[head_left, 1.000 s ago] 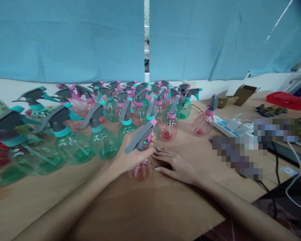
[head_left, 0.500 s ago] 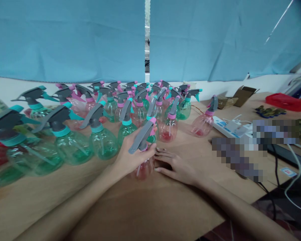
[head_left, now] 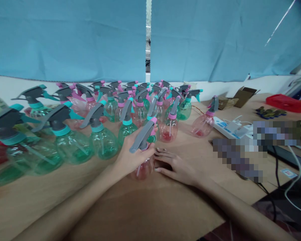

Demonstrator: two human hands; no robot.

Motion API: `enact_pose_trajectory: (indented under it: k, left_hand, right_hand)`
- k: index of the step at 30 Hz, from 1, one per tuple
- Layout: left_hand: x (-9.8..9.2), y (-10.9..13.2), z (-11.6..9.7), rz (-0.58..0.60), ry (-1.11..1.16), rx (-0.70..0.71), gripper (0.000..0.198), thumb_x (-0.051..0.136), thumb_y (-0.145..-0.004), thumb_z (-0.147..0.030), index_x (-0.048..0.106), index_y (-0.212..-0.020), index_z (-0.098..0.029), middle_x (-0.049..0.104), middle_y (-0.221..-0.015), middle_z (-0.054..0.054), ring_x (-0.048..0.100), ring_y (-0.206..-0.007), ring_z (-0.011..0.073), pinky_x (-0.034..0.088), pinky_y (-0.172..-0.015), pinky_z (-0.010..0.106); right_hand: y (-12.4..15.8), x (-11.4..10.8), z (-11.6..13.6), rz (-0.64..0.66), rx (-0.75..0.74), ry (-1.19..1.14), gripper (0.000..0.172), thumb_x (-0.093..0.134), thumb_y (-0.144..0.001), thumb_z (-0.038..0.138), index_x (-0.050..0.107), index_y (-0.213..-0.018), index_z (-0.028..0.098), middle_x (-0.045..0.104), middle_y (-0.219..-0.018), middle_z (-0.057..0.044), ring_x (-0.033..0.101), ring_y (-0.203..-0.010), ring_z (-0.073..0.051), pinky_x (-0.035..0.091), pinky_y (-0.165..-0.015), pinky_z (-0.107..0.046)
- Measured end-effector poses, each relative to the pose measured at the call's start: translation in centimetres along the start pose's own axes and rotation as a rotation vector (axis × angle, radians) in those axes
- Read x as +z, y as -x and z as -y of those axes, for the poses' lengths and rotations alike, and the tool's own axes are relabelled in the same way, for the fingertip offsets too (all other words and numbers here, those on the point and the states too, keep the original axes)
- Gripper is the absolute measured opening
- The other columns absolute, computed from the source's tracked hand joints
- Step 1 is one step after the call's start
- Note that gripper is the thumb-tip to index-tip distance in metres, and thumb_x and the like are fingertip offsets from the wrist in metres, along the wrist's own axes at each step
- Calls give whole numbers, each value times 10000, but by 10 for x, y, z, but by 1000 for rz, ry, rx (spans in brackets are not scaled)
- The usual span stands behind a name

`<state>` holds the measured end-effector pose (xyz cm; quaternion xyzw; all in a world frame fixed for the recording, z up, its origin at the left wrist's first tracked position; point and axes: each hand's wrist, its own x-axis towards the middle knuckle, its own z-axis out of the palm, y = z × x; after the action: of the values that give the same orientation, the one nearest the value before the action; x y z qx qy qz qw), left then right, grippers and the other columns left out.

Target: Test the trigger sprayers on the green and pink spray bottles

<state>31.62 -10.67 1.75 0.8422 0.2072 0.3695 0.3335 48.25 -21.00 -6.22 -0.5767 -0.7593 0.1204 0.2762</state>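
A clear pink spray bottle (head_left: 143, 170) with a grey and pink trigger head stands upright on the table in front of me. Around its neck my left hand (head_left: 131, 152) is closed, thumb toward the right side. My right hand (head_left: 174, 165) rests on the table just right of the bottle, fingers stretched toward its lower side and holding nothing. Whether those fingertips touch the bottle I cannot tell. Close behind stand a green bottle (head_left: 127, 130) with a turquoise collar and another pink bottle (head_left: 168, 130).
Several green and pink spray bottles fill the table's left and back. One pink bottle (head_left: 202, 125) stands apart at right, beside a white power strip (head_left: 224, 126) with cables. Further right are an open cardboard box (head_left: 244, 97), a red plastic bag (head_left: 288, 102) and gloves (head_left: 271, 112). Blue curtain (head_left: 65, 40) hangs behind.
Almost nothing differs. The left hand keeps its grip on the pink spray bottle, and the right hand stays beside it. The view has shifted very slightly.
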Motion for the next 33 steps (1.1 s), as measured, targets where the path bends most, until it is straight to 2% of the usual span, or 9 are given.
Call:
enact_pose_trajectory:
  k: [5, 15, 23, 28, 33]
  left_hand:
    - [0, 0, 0, 19, 5, -39, 472, 550, -676, -101, 596, -1131, -220, 642, -789, -15, 552, -619, 119, 457, -595, 239]
    - [0, 1, 1, 15, 19, -26, 514, 538, -667, -95, 584, -1163, -222, 623, -738, -20, 538, -597, 120, 458, -577, 244]
    - [0, 0, 0, 23, -34, -32, 407, 521, -667, -123, 592, -1059, -202, 615, -721, -13, 551, -604, 132, 464, -588, 262]
    - [-1, -3, -7, 9, -73, 17, 351, 504, -662, -117, 583, -996, -191, 606, -769, 3, 554, -631, 138, 452, -596, 266]
    - [-3, -4, -14, 17, -120, 15, 270, 484, -669, -112, 567, -912, -196, 527, -629, -43, 454, -539, 117, 415, -562, 263]
  right_hand:
    - [0, -1, 1, 6, 7, 9, 508, 507, -880, 463, 522, -1291, 165, 508, -1360, -110, 385, -1319, -222, 303, -1106, -434]
    - [0, 0, 0, 7, 5, -1, 504, 505, -881, 464, 508, -1304, 190, 489, -1378, -95, 376, -1325, -218, 291, -1109, -451]
    - [1, 1, 0, -5, -2, -14, 489, 509, -880, 457, 509, -1302, 211, 499, -1370, -90, 378, -1324, -225, 300, -1101, -466]
    - [0, 0, 0, 12, -3, -4, 507, 497, -884, 466, 503, -1308, 189, 484, -1382, -95, 374, -1326, -221, 306, -1101, -451]
    - [0, 0, 1, -6, -5, -11, 487, 505, -883, 453, 512, -1300, 201, 500, -1368, -99, 387, -1318, -230, 314, -1094, -463]
